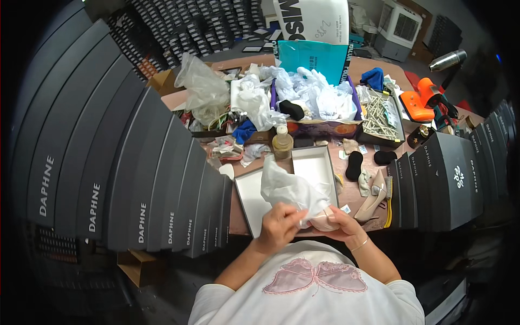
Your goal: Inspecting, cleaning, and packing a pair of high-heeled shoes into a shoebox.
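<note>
Close to my body, my left hand (280, 225) is closed in a pinch on a thin white wrapping sheet (290, 189). My right hand (346, 226) grips a pale beige shoe (323, 220), partly covered by the sheet; its far part is hidden. Beneath the sheet is an open shoebox with a white inside, its tray (313, 165) at the right and another white-lined part (250, 197) at the left. Another beige shoe (372, 205) with a bow lies on the table right of my right hand, beside a yellow-handled brush (389, 203).
Stacked dark shoeboxes (127, 162) rise on the left and more boxes (444, 179) on the right. Behind the tray stand a pump bottle (282, 143), a purple box (325, 129) of crumpled white wrapping and a box of white sticks (379, 116). An orange tool (420, 103) lies far right.
</note>
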A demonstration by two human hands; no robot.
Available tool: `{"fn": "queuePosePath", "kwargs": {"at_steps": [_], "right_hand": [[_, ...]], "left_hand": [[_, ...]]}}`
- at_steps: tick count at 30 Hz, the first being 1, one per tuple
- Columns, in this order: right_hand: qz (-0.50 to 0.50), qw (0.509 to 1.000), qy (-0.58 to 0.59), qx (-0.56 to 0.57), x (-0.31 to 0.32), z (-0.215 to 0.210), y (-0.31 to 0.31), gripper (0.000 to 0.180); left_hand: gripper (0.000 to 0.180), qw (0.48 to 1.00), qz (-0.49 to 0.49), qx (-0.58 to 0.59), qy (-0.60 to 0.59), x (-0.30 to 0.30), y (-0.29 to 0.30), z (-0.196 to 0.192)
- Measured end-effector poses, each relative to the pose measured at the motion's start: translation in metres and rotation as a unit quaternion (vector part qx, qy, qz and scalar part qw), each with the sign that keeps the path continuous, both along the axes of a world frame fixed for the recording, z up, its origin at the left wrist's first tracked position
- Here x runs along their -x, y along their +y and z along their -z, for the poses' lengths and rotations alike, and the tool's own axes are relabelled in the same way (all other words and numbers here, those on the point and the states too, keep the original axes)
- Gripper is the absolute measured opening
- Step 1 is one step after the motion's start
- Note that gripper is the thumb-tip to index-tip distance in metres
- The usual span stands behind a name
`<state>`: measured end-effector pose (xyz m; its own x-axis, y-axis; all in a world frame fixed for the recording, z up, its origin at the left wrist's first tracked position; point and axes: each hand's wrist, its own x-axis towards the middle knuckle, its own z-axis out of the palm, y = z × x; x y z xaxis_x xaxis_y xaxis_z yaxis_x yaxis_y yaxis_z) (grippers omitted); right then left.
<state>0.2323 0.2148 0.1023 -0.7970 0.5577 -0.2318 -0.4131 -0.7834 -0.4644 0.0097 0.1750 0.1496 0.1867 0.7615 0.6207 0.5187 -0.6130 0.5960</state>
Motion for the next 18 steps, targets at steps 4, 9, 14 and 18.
{"fn": "queuePosePath", "kwargs": {"at_steps": [4,9,14,18], "right_hand": [[0.2,0.977,-0.052,0.054,0.057,-0.018,-0.012,0.051],[0.277,0.959,-0.023,-0.058,0.06,0.006,0.004,0.052],[0.267,0.922,-0.159,-0.23,0.035,0.116,0.018,0.045],[0.033,0.615,-0.548,-0.566,0.022,0.012,0.034,0.044]], "left_hand": [[0.042,0.992,0.093,-0.076,-0.048,-0.005,0.008,-0.001],[0.041,0.986,0.143,-0.053,-0.061,-0.006,0.022,0.008],[0.042,0.973,0.223,0.003,-0.059,-0.045,0.01,0.023],[0.039,0.948,0.309,0.071,-0.033,-0.058,0.005,0.05]]}}
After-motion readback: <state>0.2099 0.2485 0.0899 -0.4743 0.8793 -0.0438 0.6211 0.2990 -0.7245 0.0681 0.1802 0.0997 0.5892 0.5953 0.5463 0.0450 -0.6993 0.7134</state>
